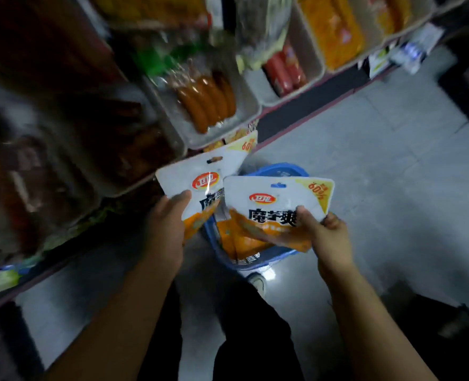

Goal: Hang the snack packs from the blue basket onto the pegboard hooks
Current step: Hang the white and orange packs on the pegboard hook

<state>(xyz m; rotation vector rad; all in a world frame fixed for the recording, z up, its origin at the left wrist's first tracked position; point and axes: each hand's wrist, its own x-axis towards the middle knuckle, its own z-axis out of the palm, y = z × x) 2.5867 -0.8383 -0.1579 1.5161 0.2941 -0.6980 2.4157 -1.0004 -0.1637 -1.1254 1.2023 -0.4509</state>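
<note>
I see both hands mid-frame, each holding a snack pack over the blue basket. Left hand grips the left pack by its lower left edge, thumb curled over the front; pack tilts up toward frame centre, hang hole at its top. Right hand pinches the right pack at its lower right corner, thumb on the front, fingers behind. Right pack overlaps the left one's right side. Basket sits on the grey floor just below centre, more orange packs inside. Shelf trays of sausages and other packaged goods fill the upper half; left side is motion-blurred, so I can't tell what's there. Dark trouser legs and a white shoe at the bottom centre.
</note>
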